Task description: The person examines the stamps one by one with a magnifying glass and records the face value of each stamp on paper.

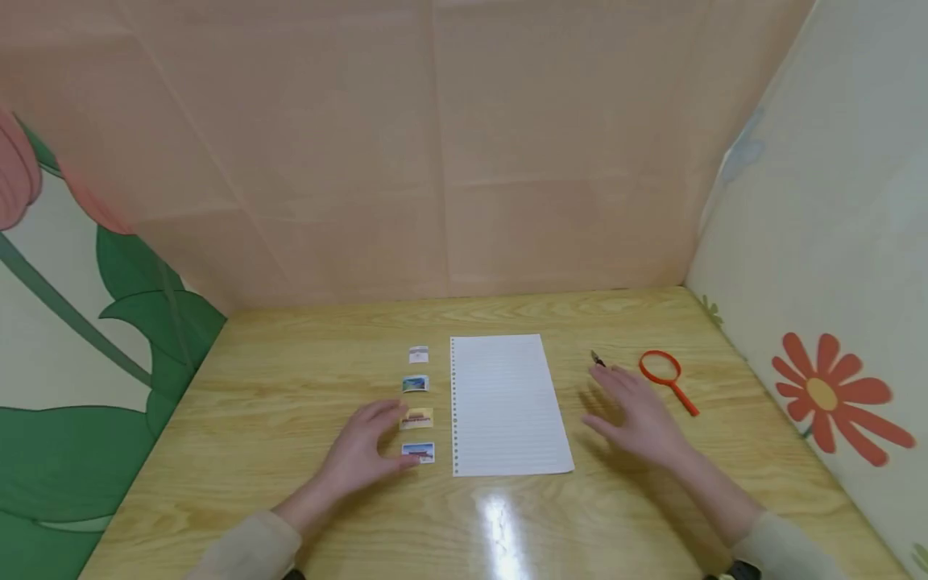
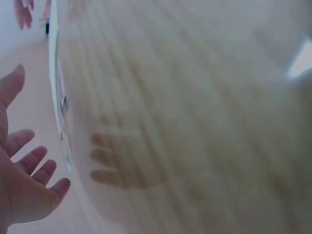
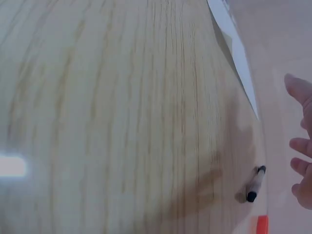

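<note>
My left hand [image 1: 366,445] hovers at the left of the stamps, fingers and thumb spread apart, holding nothing. Its fingertips overlap the edge of a yellow stamp [image 1: 420,418], and its thumb covers part of the lowest blue stamp [image 1: 416,448]. Farther back lie a green-blue stamp [image 1: 416,384] and a pale stamp [image 1: 418,354]. To their right is a lined sheet of paper [image 1: 507,407] with a punched left edge. My right hand [image 1: 640,417], loosely spread, is over a pen [image 3: 257,184] that it mostly hides in the head view; the shadow below shows it raised off the table.
A red magnifying glass [image 1: 683,397] lies right of my right hand. The wooden table [image 1: 319,346] meets a pinkish sheet [image 1: 333,201] at the back. Flower-patterned walls [image 1: 812,266] stand at both sides.
</note>
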A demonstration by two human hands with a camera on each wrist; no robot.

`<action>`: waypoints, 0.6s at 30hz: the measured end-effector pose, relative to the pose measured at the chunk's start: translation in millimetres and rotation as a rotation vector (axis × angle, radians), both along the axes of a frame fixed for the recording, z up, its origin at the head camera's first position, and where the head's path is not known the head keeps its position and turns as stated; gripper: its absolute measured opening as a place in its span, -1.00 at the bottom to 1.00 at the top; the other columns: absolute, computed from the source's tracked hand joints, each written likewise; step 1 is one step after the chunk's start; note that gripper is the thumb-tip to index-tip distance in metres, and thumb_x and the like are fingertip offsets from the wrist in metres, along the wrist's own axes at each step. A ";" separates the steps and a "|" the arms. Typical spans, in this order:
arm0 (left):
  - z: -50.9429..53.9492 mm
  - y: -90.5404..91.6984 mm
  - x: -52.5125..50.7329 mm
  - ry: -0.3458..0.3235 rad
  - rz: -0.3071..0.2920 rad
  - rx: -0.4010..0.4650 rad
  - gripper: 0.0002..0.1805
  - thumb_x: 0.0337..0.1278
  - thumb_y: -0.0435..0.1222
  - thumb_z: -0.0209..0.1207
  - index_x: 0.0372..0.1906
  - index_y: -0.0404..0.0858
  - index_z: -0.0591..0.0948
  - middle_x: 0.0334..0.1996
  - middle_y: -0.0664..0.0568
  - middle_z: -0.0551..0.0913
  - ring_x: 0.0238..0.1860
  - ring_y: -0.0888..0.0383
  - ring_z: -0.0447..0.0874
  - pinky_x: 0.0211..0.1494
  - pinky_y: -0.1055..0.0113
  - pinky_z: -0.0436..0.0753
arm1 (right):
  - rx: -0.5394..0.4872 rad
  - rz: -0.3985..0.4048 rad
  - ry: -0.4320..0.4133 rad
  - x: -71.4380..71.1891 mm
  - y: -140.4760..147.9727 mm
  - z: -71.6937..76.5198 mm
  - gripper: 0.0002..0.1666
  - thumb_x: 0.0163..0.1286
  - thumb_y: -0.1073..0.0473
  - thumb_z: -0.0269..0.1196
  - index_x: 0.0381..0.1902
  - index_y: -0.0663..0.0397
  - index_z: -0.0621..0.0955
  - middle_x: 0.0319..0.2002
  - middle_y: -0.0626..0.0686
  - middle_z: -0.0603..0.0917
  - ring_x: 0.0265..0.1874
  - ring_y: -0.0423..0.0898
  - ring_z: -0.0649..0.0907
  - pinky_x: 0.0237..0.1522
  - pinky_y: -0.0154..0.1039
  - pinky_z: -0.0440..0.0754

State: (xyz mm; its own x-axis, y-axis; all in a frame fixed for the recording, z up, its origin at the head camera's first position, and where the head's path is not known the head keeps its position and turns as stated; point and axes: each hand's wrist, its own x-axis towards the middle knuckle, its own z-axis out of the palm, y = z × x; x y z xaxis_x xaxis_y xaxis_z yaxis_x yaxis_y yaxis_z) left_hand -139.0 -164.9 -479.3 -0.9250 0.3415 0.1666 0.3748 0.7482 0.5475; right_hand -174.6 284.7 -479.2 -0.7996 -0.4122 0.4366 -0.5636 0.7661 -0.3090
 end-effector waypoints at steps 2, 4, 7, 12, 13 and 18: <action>-0.6 1.1 1.6 -0.006 0.003 0.028 -0.17 -0.25 0.01 0.56 0.24 -0.23 0.59 0.25 -0.07 0.52 0.29 -0.12 0.40 0.35 -0.08 0.35 | -0.043 -0.004 -0.004 0.8 4.7 0.8 -0.13 0.09 0.06 0.52 0.31 0.28 0.47 0.20 0.32 0.54 0.22 0.36 0.43 0.20 0.32 0.30; -2.2 1.7 3.3 0.006 0.005 0.042 -0.22 -0.29 -0.03 0.58 0.17 -0.22 0.63 0.17 -0.06 0.56 0.23 -0.11 0.45 0.32 -0.07 0.39 | -0.078 -0.012 -0.001 2.0 8.9 1.7 -0.15 0.08 0.11 0.52 0.31 0.26 0.48 0.18 0.29 0.57 0.20 0.31 0.46 0.20 0.26 0.29; -4.3 2.7 5.6 0.012 0.016 0.072 -0.29 -0.33 -0.09 0.60 0.09 -0.21 0.68 0.08 -0.07 0.60 0.16 -0.10 0.50 0.28 -0.07 0.44 | -0.134 -0.019 0.025 2.9 16.4 1.7 -0.18 0.04 0.19 0.54 0.27 0.26 0.51 0.13 0.26 0.61 0.12 0.26 0.50 0.16 0.19 0.28; -8.4 4.3 7.7 -0.048 0.054 0.163 -0.39 -0.34 -0.16 0.61 -0.01 -0.22 0.71 0.03 -0.09 0.63 0.11 -0.10 0.54 0.27 -0.08 0.45 | -0.192 -0.047 0.065 5.1 33.9 -1.1 -0.21 -0.03 0.27 0.55 0.21 0.32 0.55 0.08 0.30 0.63 0.03 0.29 0.53 0.09 0.12 0.32; -9.7 4.5 7.8 -0.067 0.061 0.177 -0.40 -0.33 -0.18 0.61 -0.02 -0.22 0.71 0.02 -0.08 0.64 0.12 -0.10 0.54 0.27 -0.07 0.45 | -0.197 -0.055 0.069 5.5 37.8 -2.1 -0.22 -0.04 0.29 0.55 0.20 0.34 0.55 0.07 0.30 0.63 0.02 0.29 0.53 0.10 0.09 0.32; -15.4 4.7 7.6 -0.112 0.067 0.204 -0.49 -0.28 -0.22 0.59 -0.06 -0.21 0.72 -0.06 0.02 0.65 0.06 -0.03 0.57 0.25 -0.03 0.47 | -0.211 -0.089 0.057 5.9 54.3 -7.3 -0.22 -0.05 0.35 0.54 0.19 0.35 0.56 0.06 0.34 0.63 0.03 0.32 0.53 0.14 0.09 0.33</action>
